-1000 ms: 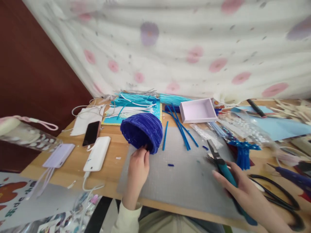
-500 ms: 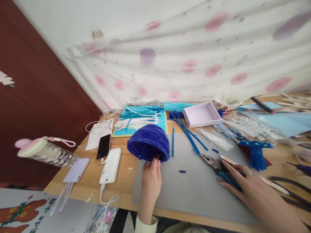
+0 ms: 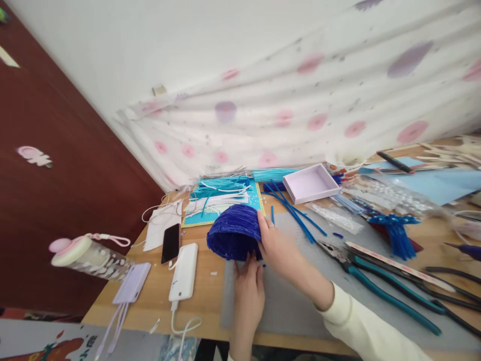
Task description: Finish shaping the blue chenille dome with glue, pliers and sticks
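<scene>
A dark blue dome, hollow and built from fuzzy pipe cleaners, is tilted with its opening toward me. My left hand grips its lower rim from below, fingertips partly inside the opening. Wrapped on the dome's right side is my right hand, its fingers closed against the wall. Teal-handled pliers lie on the grey mat to the right, their jaws beside several blue pipe cleaners. A short blue pipe cleaner piece rests near them.
A lilac box stands at the back, near bundles of turquoise pipe cleaners. On the left are a phone, a white power bank and a water bottle. Bags of beads and a blue tassel-like piece lie right.
My right hand has let go of the pliers, leaving them on the mat, and moved left onto the dome. My left hand still holds the dome. The view has shifted slightly.
</scene>
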The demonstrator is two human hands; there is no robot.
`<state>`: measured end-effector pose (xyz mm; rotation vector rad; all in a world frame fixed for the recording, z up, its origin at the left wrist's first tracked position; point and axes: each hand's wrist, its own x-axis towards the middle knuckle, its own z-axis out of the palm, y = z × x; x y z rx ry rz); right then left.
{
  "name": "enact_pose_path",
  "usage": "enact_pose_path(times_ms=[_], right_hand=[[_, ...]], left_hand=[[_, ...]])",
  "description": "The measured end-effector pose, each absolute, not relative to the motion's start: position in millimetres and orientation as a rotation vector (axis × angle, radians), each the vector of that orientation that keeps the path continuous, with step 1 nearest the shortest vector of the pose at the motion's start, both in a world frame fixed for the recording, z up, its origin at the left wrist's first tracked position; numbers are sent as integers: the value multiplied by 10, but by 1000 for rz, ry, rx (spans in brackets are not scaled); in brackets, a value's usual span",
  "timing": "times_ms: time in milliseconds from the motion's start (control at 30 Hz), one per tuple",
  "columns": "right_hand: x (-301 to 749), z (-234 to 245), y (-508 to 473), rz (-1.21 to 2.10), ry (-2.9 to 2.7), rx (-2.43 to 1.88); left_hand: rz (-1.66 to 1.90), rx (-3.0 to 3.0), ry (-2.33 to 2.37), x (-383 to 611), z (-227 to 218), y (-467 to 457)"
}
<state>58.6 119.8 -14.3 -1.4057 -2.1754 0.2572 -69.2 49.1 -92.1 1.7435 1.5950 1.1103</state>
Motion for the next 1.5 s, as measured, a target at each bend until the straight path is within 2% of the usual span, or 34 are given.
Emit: enact_pose_path(times_ms=[100, 233, 433, 533, 767, 1233, 1500], right_hand=[[530, -360, 1164, 240, -2170, -1381], [703, -613, 804, 136, -2157, -1211], [891, -614, 423, 373, -2192, -948], [1002, -416, 255, 545, -2055, -886], [879, 0, -98, 534, -1766, -768], [976, -22, -92, 826, -1708, -783], [916, -197, -42, 1061, -1086, -874]], left_hand=[[1258, 1353, 1388, -761, -691, 288], [1759, 774, 1037, -756, -401, -9], [1914, 314, 937, -563, -181, -189], [1981, 256, 968, -510, -213, -244], [1926, 355, 965, -457, -331, -384], [1674, 802, 1186, -192, -570, -541], [1850, 497, 1080, -32, -256, -367]])
